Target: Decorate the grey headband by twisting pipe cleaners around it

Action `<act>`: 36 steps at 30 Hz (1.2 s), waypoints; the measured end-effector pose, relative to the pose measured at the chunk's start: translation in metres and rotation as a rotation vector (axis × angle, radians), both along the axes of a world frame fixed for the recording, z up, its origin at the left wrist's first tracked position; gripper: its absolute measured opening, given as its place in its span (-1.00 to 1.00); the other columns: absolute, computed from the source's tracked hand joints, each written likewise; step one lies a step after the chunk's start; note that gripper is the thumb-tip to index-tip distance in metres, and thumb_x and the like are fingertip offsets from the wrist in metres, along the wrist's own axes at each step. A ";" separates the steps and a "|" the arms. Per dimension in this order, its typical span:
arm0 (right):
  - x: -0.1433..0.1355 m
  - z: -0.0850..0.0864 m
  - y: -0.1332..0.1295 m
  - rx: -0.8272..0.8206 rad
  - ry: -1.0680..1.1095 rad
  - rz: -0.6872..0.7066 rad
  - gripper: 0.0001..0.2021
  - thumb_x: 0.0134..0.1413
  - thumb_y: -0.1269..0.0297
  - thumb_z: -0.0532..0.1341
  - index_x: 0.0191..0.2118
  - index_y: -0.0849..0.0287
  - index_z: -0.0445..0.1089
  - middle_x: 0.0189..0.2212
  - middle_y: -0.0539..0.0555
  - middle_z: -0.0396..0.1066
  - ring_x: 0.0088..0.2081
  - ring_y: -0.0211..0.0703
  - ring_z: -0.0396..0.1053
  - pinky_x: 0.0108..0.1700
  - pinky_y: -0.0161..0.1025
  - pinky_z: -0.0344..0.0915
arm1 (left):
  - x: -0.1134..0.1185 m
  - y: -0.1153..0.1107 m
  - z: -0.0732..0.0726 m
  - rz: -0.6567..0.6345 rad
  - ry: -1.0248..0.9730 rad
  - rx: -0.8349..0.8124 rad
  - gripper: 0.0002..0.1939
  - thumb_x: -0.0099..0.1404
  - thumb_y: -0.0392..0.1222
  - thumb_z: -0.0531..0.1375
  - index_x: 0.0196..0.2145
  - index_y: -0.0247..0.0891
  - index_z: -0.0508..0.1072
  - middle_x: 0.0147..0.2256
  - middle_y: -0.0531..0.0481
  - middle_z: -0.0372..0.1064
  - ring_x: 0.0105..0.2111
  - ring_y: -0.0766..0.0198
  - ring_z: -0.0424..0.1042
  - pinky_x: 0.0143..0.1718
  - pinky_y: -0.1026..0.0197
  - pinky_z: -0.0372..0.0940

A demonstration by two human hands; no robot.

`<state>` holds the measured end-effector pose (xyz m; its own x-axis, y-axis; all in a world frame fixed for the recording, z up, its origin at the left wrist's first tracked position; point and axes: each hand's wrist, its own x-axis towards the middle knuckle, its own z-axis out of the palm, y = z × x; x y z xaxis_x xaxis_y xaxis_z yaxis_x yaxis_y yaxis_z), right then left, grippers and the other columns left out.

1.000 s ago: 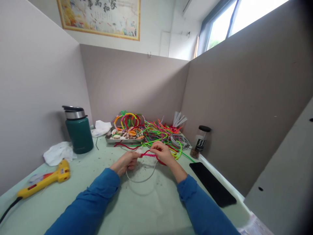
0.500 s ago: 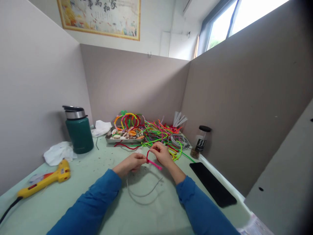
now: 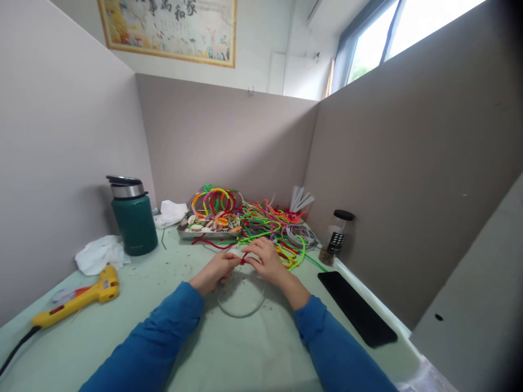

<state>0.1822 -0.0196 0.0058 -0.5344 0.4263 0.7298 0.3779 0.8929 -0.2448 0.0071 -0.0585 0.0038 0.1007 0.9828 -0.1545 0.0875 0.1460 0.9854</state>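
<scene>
Two bare hands meet mid-table, fingertips nearly touching, w/ a red pipe cleaner (image 3: 243, 260) btwn them. Left hand (image 3: 218, 269): thumb & index pinched tight on its left side, other fingers curled under. Right hand (image 3: 267, 261): thumb & index narrowed on it from the right, index higher, thumb lower.

Key relation: the red bit lies right at both fingertip pairs, i.e. to the right of the left hand's grip and to the left of the right's; neither hand is clearly nearer. One short end pokes up & slightly right btwn the fingertips; the rest is bunched or hidden, so can't tell the overall long axis.

Grey wire arc (image 3: 241, 316) shows on the near side, below the hands, bowed toward the wearer; its ends run up twd the hands. Can't tell if it's held or just lying there.

Far side, approx. centre: metal tray (image 3: 210, 236) of shell-like pcs, w/ bent pipe-cleaner hoops (image 3: 219, 190) above. To its right, loose pipe-cleaner pile (image 3: 265, 218) plus grey wire coil (image 3: 294, 234). Far left: green bottle (image 3: 134, 224); nearer, yellow hot-glue gun (image 3: 93, 294). Right: black-lidded jar (image 3: 335, 237), then a flat black slab (image 3: 357, 307) nearer.
</scene>
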 end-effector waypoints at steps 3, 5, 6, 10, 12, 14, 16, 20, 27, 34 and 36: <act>0.001 0.000 0.002 -0.002 -0.059 0.054 -0.89 0.08 0.30 0.18 -0.37 0.11 0.46 -0.42 0.06 0.38 -0.28 -0.13 0.24 -0.18 -0.16 0.12 | 0.000 0.000 0.000 -0.008 0.016 0.014 -0.70 0.01 0.01 0.23 -0.46 -0.27 0.30 -0.74 0.26 -0.14 -0.76 0.51 -0.17 -0.74 0.35 -0.27; 0.001 0.000 0.003 -0.006 -0.076 0.068 -0.90 0.06 0.27 0.20 -0.38 0.12 0.46 -0.45 0.05 0.38 -0.30 -0.15 0.24 -0.20 -0.17 0.12 | 0.000 0.000 0.000 0.009 0.029 0.020 -0.71 0.01 0.00 0.23 -0.47 -0.27 0.29 -0.74 0.25 -0.13 -0.76 0.51 -0.16 -0.74 0.35 -0.26; 0.001 0.000 0.003 -0.008 -0.083 0.071 -0.90 0.05 0.26 0.21 -0.38 0.12 0.45 -0.45 0.05 0.38 -0.31 -0.15 0.24 -0.20 -0.18 0.12 | 0.001 -0.001 0.001 0.019 0.032 0.020 -0.72 0.01 -0.01 0.23 -0.48 -0.27 0.29 -0.74 0.25 -0.12 -0.76 0.51 -0.16 -0.74 0.36 -0.26; 0.001 0.000 0.002 -0.006 -0.103 0.079 -0.91 0.06 0.27 0.21 -0.39 0.14 0.42 -0.46 0.05 0.37 -0.32 -0.16 0.24 -0.21 -0.19 0.12 | 0.002 -0.002 0.004 0.039 0.039 0.011 -0.72 -0.01 -0.02 0.24 -0.50 -0.27 0.28 -0.75 0.26 -0.13 -0.77 0.51 -0.16 -0.75 0.35 -0.27; 0.000 -0.001 0.002 0.005 -0.116 0.087 -0.90 0.07 0.28 0.18 -0.40 0.14 0.41 -0.46 0.05 0.36 -0.32 -0.16 0.24 -0.22 -0.20 0.12 | 0.003 -0.003 0.006 0.048 0.047 0.003 -0.71 -0.02 -0.02 0.24 -0.50 -0.27 0.28 -0.75 0.25 -0.12 -0.77 0.50 -0.16 -0.75 0.35 -0.27; -0.001 -0.002 0.001 0.021 -0.126 0.097 -0.88 0.10 0.29 0.15 -0.40 0.14 0.40 -0.45 0.06 0.35 -0.32 -0.16 0.23 -0.23 -0.21 0.12 | 0.004 -0.004 0.008 0.056 0.059 0.000 -0.71 -0.03 -0.02 0.25 -0.50 -0.27 0.29 -0.76 0.26 -0.12 -0.76 0.50 -0.16 -0.74 0.36 -0.27; -0.003 -0.002 0.001 0.038 -0.128 0.092 -0.86 0.12 0.30 0.12 -0.40 0.15 0.39 -0.45 0.07 0.34 -0.32 -0.16 0.22 -0.24 -0.21 0.12 | 0.004 -0.005 0.009 0.058 0.076 0.000 -0.71 -0.03 -0.01 0.24 -0.51 -0.26 0.28 -0.76 0.26 -0.14 -0.76 0.50 -0.17 -0.74 0.36 -0.27; -0.007 -0.004 -0.001 0.058 -0.102 0.063 -0.87 0.14 0.33 0.11 -0.37 0.18 0.37 -0.41 0.10 0.33 -0.29 -0.15 0.21 -0.20 -0.19 0.12 | 0.004 -0.005 0.010 0.047 0.111 -0.006 -0.68 -0.02 0.04 0.23 -0.52 -0.24 0.24 -0.76 0.27 -0.17 -0.75 0.49 -0.19 -0.75 0.36 -0.28; -0.008 -0.007 0.000 -0.177 -0.009 0.072 -0.91 0.09 0.34 0.16 -0.39 0.18 0.38 -0.42 0.03 0.35 -0.33 -0.22 0.26 -0.28 -0.30 0.14 | 0.001 -0.002 0.003 -0.031 0.198 0.094 -0.61 -0.01 0.13 0.19 -0.44 -0.30 0.34 -0.72 0.24 -0.12 -0.74 0.49 -0.13 -0.75 0.35 -0.20; -0.009 -0.011 0.003 -0.357 0.036 0.001 -0.87 0.08 0.31 0.14 -0.41 0.19 0.38 -0.46 0.00 0.34 -0.40 -0.27 0.24 -0.36 -0.35 0.11 | 0.001 0.001 -0.002 -0.076 0.296 0.199 -0.61 -0.01 0.06 0.20 -0.37 -0.34 0.39 -0.68 0.20 0.00 -0.70 0.48 -0.06 -0.70 0.34 -0.18; -0.010 -0.011 0.004 -0.401 0.044 0.013 -0.87 0.06 0.34 0.13 -0.44 0.20 0.37 -0.49 -0.01 0.33 -0.41 -0.28 0.23 -0.37 -0.36 0.10 | 0.003 0.001 -0.002 -0.060 0.313 0.215 -0.61 0.01 0.09 0.18 -0.41 -0.35 0.40 -0.69 0.20 0.00 -0.71 0.49 -0.07 -0.68 0.33 -0.17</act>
